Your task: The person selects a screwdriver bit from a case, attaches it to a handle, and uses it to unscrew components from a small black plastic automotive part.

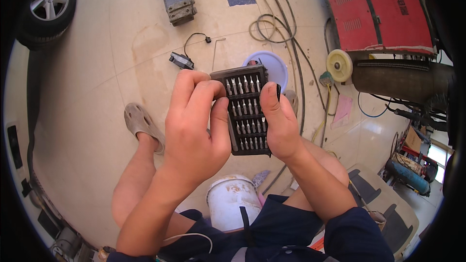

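One black screwdriver-bit case on my feed, four rows of silver bits, held above the floor, left hand pinching its left edge, right hand gripping its right.

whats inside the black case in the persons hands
Four rows of small silver bits sit in the black case. The left hand and right hand cover parts of its sides, so anything beneath them cannot be seen.

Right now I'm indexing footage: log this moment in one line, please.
Bit case: four rows of bits showing; left hand: at its left edge; right hand: holding its right side
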